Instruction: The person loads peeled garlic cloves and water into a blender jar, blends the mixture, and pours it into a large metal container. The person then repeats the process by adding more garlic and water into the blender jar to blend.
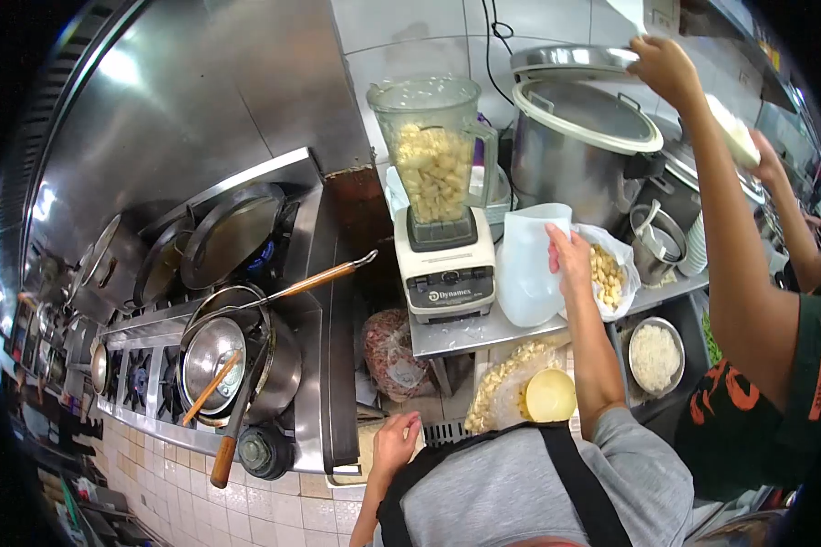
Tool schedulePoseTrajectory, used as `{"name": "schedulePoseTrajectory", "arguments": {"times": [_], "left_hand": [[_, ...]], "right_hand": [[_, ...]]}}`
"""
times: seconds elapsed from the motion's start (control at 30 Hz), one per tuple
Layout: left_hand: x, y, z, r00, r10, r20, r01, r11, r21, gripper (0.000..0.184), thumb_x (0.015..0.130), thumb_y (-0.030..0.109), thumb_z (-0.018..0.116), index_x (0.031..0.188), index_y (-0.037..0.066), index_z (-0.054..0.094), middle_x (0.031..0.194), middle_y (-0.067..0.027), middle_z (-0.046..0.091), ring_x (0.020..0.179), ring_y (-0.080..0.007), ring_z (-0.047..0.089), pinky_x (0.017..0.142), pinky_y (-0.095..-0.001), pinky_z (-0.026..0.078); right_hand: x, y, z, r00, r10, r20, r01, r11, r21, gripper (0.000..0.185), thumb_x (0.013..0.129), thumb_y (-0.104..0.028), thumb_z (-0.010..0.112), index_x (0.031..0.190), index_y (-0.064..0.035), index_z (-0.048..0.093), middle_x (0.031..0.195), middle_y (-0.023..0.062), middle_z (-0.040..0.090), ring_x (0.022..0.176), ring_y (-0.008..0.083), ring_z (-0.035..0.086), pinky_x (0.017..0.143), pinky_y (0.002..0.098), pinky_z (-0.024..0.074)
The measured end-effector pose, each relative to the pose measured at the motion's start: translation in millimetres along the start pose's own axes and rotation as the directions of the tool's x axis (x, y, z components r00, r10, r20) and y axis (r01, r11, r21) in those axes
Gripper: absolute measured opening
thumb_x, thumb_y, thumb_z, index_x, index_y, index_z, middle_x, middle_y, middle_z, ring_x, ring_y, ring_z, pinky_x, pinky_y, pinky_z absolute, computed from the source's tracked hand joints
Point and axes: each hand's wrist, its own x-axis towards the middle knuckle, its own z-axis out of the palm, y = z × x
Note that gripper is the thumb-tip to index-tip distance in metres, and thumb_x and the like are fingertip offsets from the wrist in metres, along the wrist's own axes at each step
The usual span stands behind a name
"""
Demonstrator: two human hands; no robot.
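Observation:
My right hand (pixel 567 255) is closed on the rim of a translucent plastic pitcher (pixel 525 273), tilted over the steel counter. To its left stands a blender (pixel 445 273) whose jar (pixel 433 150) holds many pale, peeled pieces. A white bag (pixel 608 273) of similar pieces lies just right of the pitcher. My left hand (pixel 398 439) hangs low near my body with its fingers curled together; nothing shows in it. Below the counter, a clear bag (pixel 502 387) of pale pieces and a yellow bowl (pixel 550 396) are in front of me.
At left, a stove (pixel 312 365) carries pots and pans, with a long wooden handle (pixel 223 460) jutting out. Behind the pitcher stands a large steel pot (pixel 556 164). A co-worker's raised arm (pixel 725 201) reaches in at right, near a bowl of white food (pixel 655 358).

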Motion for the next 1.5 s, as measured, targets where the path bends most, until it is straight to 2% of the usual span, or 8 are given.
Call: {"name": "schedulePoseTrajectory", "arguments": {"times": [0.13, 0.4, 0.77, 0.87, 0.97, 1.07, 1.17, 1.5], "left_hand": [[10, -1, 0, 0.999, 0.043, -0.017, -0.043, 0.999, -0.003, 0.019, 0.085, 0.021, 0.061, 0.099, 0.009, 0.066, 0.089, -0.0121, 0.064, 0.080, -0.0310, 0.062, 0.068, -0.0383, 0.050], [26, 6, 4, 0.999, 0.045, 0.023, -0.044, 0.998, -0.045, 0.020, 0.085, 0.020, 0.061, 0.100, 0.008, 0.065, 0.089, -0.0117, 0.064, 0.081, -0.0306, 0.063, 0.069, -0.0380, 0.049], [14, -22, 12, 0.997, 0.073, -0.009, -0.074, 0.996, -0.053, 0.019, 0.085, 0.021, 0.061, 0.100, 0.010, 0.065, 0.088, -0.0101, 0.065, 0.078, -0.0294, 0.064, 0.067, -0.0375, 0.051], [10, -28, 15, 0.998, 0.061, -0.015, -0.062, 0.996, -0.072, 0.019, 0.085, 0.022, 0.062, 0.099, 0.010, 0.065, 0.087, -0.0096, 0.064, 0.076, -0.0286, 0.064, 0.066, -0.0374, 0.051], [10, -28, 15, 0.999, 0.054, -0.010, -0.054, 0.996, -0.069, 0.019, 0.084, 0.022, 0.062, 0.099, 0.010, 0.065, 0.086, -0.0090, 0.064, 0.075, -0.0278, 0.064, 0.065, -0.0370, 0.051], [10, -22, 10, 0.999, 0.033, 0.002, -0.032, 0.998, -0.052, 0.019, 0.085, 0.019, 0.061, 0.099, 0.007, 0.065, 0.087, -0.0122, 0.064, 0.077, -0.0279, 0.064, 0.067, -0.0364, 0.049], [6, -33, 15, 0.999, 0.027, -0.025, -0.028, 0.999, -0.034, 0.019, 0.084, 0.020, 0.061, 0.099, 0.009, 0.065, 0.085, -0.0096, 0.064, 0.076, -0.0276, 0.064, 0.066, -0.0365, 0.050], [3, -42, 19, 1.000, -0.014, -0.003, 0.014, 0.999, -0.043, 0.018, 0.083, 0.021, 0.062, 0.098, 0.010, 0.066, 0.082, -0.0080, 0.065, 0.075, -0.0264, 0.064, 0.065, -0.0357, 0.050]], "right_hand": [[1, -38, -9, 0.999, -0.024, 0.048, 0.023, 1.000, 0.008, 0.027, 0.080, -0.028, 0.070, 0.070, -0.0065, 0.056, 0.055, -0.0026, 0.047, 0.038, 0.0051, 0.038, 0.034, 0.0216, 0.0262], [31, -167, -2, 0.953, -0.285, 0.107, 0.298, 0.944, -0.140, 0.036, 0.077, -0.037, 0.071, 0.068, -0.0074, 0.052, 0.054, -0.0026, 0.044, 0.037, 0.0062, 0.038, 0.034, 0.0217, 0.0270], [90, -299, 66, 0.836, -0.480, 0.266, 0.546, 0.681, -0.488, 0.047, 0.074, -0.050, 0.070, 0.062, -0.0115, 0.046, 0.053, -0.0073, 0.036, 0.041, 0.0020, 0.031, 0.037, 0.0198, 0.0245], [104, -311, 85, 0.830, -0.421, 0.365, 0.557, 0.600, -0.574, 0.044, 0.078, -0.050, 0.066, 0.068, -0.0093, 0.053, 0.054, -0.0071, 0.036, 0.042, 0.0039, 0.033, 0.038, 0.0198, 0.0258], [82, -326, 117, 0.897, -0.340, 0.282, 0.414, 0.427, -0.804, 0.040, 0.080, -0.036, 0.066, 0.074, 0.0029, 0.059, 0.062, 0.0154, 0.060, 0.047, 0.0269, 0.055, 0.049, 0.0392, 0.0457], [92, -319, 128, 0.864, -0.364, 0.348, 0.466, 0.317, -0.826, 0.063, 0.074, -0.056, 0.066, 0.058, 0.0037, 0.057, 0.045, 0.0120, 0.050, 0.035, 0.0235, 0.046, 0.042, 0.0370, 0.0410], [96, -318, 136, 0.828, -0.260, 0.497, 0.535, 0.104, -0.838, 0.060, 0.075, -0.055, 0.064, 0.061, 0.0032, 0.059, 0.049, 0.0130, 0.053, 0.039, 0.0237, 0.049, 0.044, 0.0367, 0.0407], [75, -327, 145, 0.815, -0.161, 0.556, 0.555, -0.059, -0.830, 0.059, 0.075, -0.056, 0.061, 0.068, 0.0026, 0.063, 0.052, 0.0123, 0.054, 0.044, 0.0238, 0.052, 0.047, 0.0377, 0.0409]]}}
